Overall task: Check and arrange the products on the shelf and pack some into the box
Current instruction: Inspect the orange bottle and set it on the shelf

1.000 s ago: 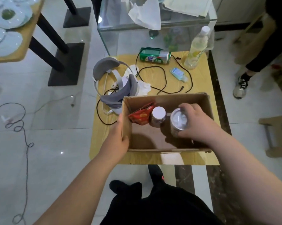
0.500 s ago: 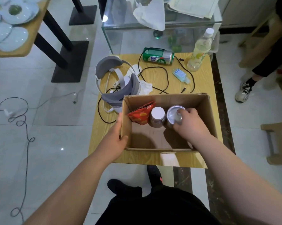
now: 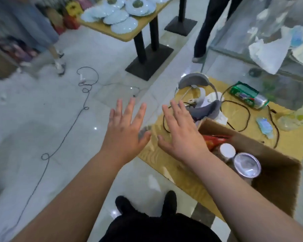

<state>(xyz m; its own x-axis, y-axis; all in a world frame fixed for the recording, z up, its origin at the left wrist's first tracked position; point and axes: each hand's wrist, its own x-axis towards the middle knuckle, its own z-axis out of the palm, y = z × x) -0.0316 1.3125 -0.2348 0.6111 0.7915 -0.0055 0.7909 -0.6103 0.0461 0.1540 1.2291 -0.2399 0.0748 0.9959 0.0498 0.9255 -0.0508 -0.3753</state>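
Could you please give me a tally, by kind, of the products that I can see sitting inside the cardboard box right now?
red snack packet: 1
white-lidded jar: 1
silver-topped can: 1
Total visible in the cardboard box: 3

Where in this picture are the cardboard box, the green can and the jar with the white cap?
cardboard box (image 3: 269, 158), head view, on its bare inner wall.
green can (image 3: 246, 95), head view, on the green side as it lies on the table.
white-capped jar (image 3: 227, 151), head view, on the cap.
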